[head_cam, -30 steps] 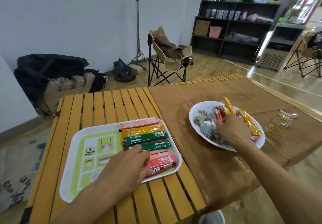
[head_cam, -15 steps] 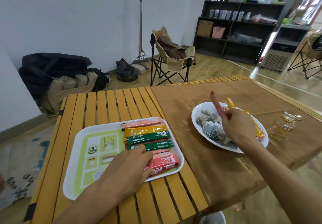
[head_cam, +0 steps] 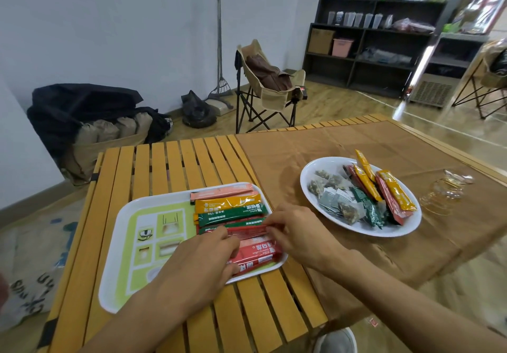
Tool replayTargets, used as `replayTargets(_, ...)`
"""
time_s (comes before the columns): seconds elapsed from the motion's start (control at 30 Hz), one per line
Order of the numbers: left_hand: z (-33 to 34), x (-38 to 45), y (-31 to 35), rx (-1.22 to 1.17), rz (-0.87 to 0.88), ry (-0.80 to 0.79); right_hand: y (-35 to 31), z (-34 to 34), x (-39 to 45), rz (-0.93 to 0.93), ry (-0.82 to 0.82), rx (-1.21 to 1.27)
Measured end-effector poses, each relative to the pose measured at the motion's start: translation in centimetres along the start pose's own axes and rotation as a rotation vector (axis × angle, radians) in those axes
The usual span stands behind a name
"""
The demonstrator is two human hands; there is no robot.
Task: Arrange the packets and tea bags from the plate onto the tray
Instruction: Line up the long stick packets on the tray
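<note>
Both my forearms reach in from the near edge of the slatted yellow wooden table [head_cam: 170, 166] and meet over the right half of the white rectangular plastic tray with a green printed centre [head_cam: 123, 215]. My left hand [head_cam: 203, 259] lies palm down over the tray's near right part, its fingers bent, the fingertips pinching the left end of a thin red stick packet [head_cam: 247, 231]. My right hand [head_cam: 297, 238] comes in from the right, knuckles up, fingers curled, and its fingertips pinch the packet's right end. The packet lies crosswise between the two hands, low over the row of packets already in the tray; whether it touches them I cannot tell.

That row runs along the tray's right side: a pale pink stick packet [head_cam: 222, 192] farthest from me, then an orange stick packet [head_cam: 227, 204], a dark green stick packet [head_cam: 233, 215], and nearer me a broad red packet with white lettering [head_cam: 258, 251], partly under my left hand.

To the right, on the brown cloth [head_cam: 329, 144] covering that side of the table, sits the round white plate [head_cam: 310, 179]. It holds translucent tea bags [head_cam: 326, 185] on its left and more orange, red and green stick packets [head_cam: 389, 196] on its right.
</note>
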State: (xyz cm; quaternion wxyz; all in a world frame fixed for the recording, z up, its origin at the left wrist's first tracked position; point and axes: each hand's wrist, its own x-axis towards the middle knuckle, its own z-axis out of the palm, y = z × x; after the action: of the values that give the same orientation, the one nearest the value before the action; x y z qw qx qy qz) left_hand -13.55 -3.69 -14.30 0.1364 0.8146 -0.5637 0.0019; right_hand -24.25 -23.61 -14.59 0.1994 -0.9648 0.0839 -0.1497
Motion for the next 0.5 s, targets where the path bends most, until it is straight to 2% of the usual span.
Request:
replayTargets(0.27,0.07,-0.03,0.05,-0.019,-0.007,0.028,0.31,0.55,-0.50,-0.015,-0.065,-0.079)
replayTargets(0.4,-0.23,0.09,-0.04,-0.003,-0.017,0.119,0.54,0.59,-0.40,-0.005,-0.117,-0.058)
replayTargets(0.5,0.10,0.08,-0.17,0.025,0.004,0.091,0.56,0.54,-0.37,0.016,-0.157,-0.044)
